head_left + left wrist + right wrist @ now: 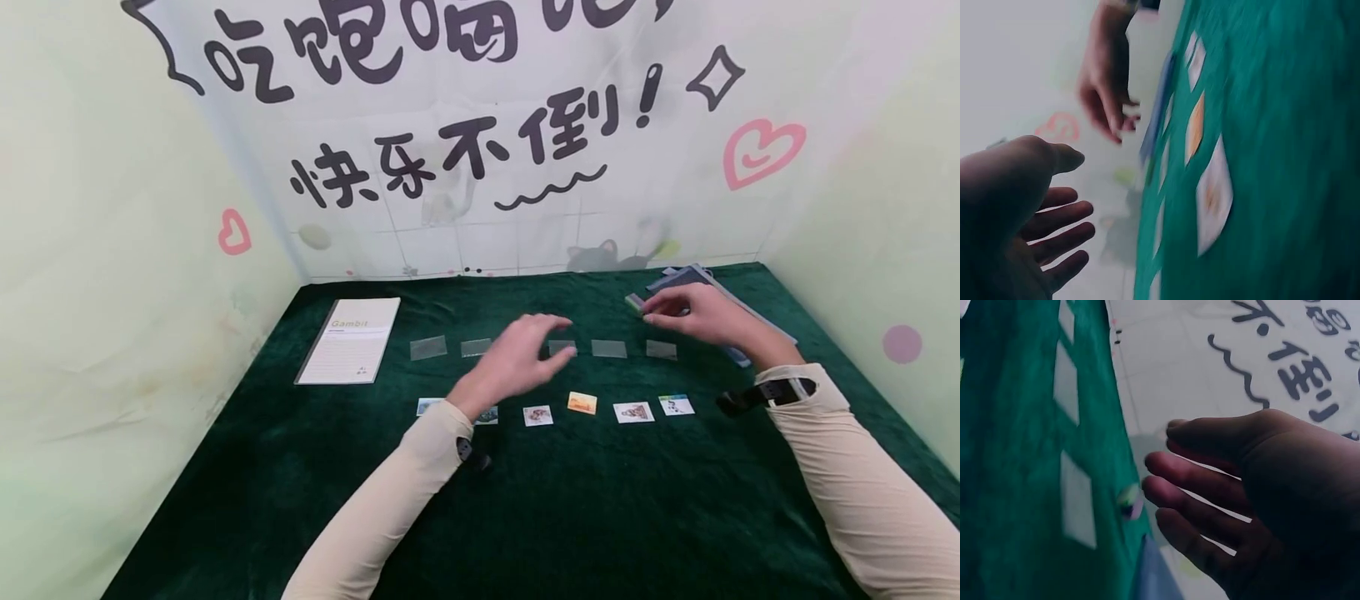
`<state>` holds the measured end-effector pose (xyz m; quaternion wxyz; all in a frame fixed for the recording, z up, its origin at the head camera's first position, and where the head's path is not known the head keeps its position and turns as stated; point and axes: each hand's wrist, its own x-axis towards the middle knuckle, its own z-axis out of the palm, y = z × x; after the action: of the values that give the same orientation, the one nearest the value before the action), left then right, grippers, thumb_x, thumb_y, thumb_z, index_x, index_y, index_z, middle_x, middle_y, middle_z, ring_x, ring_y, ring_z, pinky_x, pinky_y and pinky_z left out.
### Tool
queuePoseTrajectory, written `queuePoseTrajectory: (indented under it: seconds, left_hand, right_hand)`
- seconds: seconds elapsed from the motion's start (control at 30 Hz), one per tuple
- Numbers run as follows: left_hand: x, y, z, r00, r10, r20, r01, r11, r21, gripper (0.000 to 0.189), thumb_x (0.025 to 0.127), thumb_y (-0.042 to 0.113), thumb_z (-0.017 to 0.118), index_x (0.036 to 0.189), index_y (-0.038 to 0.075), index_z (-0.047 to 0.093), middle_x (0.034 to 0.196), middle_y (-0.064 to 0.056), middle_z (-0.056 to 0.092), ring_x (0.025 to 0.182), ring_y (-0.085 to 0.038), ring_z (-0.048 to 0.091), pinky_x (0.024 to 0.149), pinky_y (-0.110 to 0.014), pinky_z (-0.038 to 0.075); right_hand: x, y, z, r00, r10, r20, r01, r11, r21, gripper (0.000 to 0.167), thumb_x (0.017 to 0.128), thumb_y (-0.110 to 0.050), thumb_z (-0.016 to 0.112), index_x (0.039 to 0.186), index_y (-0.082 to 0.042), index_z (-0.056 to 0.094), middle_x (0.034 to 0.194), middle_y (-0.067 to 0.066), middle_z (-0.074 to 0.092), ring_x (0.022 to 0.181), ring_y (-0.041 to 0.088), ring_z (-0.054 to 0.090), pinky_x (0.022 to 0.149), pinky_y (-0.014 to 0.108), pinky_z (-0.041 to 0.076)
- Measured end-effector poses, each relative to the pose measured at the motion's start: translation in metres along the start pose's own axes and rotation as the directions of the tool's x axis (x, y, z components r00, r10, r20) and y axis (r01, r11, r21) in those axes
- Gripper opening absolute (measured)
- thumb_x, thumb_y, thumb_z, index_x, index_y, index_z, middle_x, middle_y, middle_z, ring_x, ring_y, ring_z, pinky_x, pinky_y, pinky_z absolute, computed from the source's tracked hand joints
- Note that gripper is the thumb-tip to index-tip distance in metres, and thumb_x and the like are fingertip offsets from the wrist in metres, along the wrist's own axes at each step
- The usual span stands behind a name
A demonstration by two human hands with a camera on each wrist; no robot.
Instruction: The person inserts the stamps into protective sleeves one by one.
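My left hand [517,358] hovers over a row of small clear plastic rectangles [609,349], its fingers spread and nothing in them. In the left wrist view the same hand [1041,219] shows separated, gently bent fingers. At the back right, my right hand [697,312] hangs loosely curved beside a small green and purple block [635,303]. The right wrist view has that block [1129,501] lying on the cloth, apart from the fingertips [1155,482]. In front of the plastic row lie several small picture cards, among them an orange one [582,403].
A white notebook [352,342] marked "Gambit" lies at the back left on the dark green cloth [600,508]. A blue-grey pouch [738,302] lies behind and under the right hand. Printed fabric walls [450,242] close off the back and sides.
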<state>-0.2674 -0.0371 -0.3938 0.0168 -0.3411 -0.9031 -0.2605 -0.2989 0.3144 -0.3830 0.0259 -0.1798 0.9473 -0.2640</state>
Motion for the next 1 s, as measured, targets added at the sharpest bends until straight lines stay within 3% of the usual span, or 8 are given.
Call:
queuePoseTrajectory:
  seconds: [0.17, 0.4, 0.63, 0.87, 1.0]
  left_hand:
    - [0.012, 0.023, 0.026, 0.991, 0.078, 0.105, -0.075, 0.997, -0.036, 0.046, 0.111, 0.041, 0.062, 0.152, 0.017, 0.06, 0.148, -0.001, 0.067, 0.137, -0.016, 0.061, 0.114, -0.037, 0.054]
    - [0.033, 0.049, 0.056, 0.971, 0.156, 0.181, -0.153, 0.988, -0.026, 0.039, 0.111, 0.039, 0.063, 0.142, 0.017, 0.069, 0.137, 0.001, 0.071, 0.123, -0.009, 0.065, 0.107, -0.024, 0.054]
    - [0.05, 0.068, 0.081, 0.953, 0.155, 0.26, -0.158, 0.987, -0.007, 0.041, 0.109, 0.047, 0.064, 0.14, 0.021, 0.071, 0.133, 0.006, 0.07, 0.112, -0.001, 0.061, 0.098, -0.015, 0.051]
    - [0.053, 0.082, 0.093, 0.958, 0.123, 0.26, -0.159, 0.98, 0.122, 0.044, 0.103, 0.057, 0.069, 0.138, 0.029, 0.073, 0.136, 0.008, 0.068, 0.111, -0.006, 0.058, 0.094, -0.02, 0.051]
    - [0.053, 0.083, 0.096, 0.962, 0.101, 0.252, -0.135, 0.984, 0.118, 0.039, 0.102, 0.056, 0.072, 0.132, 0.031, 0.074, 0.133, 0.009, 0.067, 0.108, -0.008, 0.055, 0.088, -0.02, 0.048]
  right_hand:
    - [-0.003, 0.017, 0.005, 0.997, 0.008, 0.081, -0.013, 0.999, 0.052, 0.023, 0.107, -0.023, 0.072, 0.125, -0.01, 0.077, 0.118, 0.009, 0.078, 0.1, 0.021, 0.067, 0.089, 0.036, 0.055]
    - [-0.003, 0.028, 0.006, 0.985, 0.033, 0.17, -0.045, 0.997, 0.065, 0.016, 0.104, -0.023, 0.075, 0.116, -0.012, 0.078, 0.104, 0.003, 0.077, 0.092, 0.018, 0.065, 0.085, 0.031, 0.053]
    - [0.001, 0.029, 0.009, 0.964, 0.051, 0.26, -0.08, 0.991, 0.103, 0.028, 0.102, -0.034, 0.078, 0.116, -0.01, 0.075, 0.1, 0.005, 0.073, 0.09, 0.02, 0.062, 0.083, 0.032, 0.05]
    - [-0.001, 0.034, 0.01, 0.966, 0.075, 0.247, -0.104, 0.989, 0.105, 0.035, 0.1, -0.033, 0.08, 0.122, -0.008, 0.071, 0.099, 0.006, 0.067, 0.091, 0.022, 0.059, 0.081, 0.034, 0.047]
    - [-0.003, 0.036, 0.01, 0.963, 0.082, 0.258, -0.115, 0.987, 0.116, 0.034, 0.1, -0.033, 0.08, 0.121, -0.007, 0.071, 0.101, 0.007, 0.067, 0.092, 0.023, 0.059, 0.082, 0.034, 0.047]
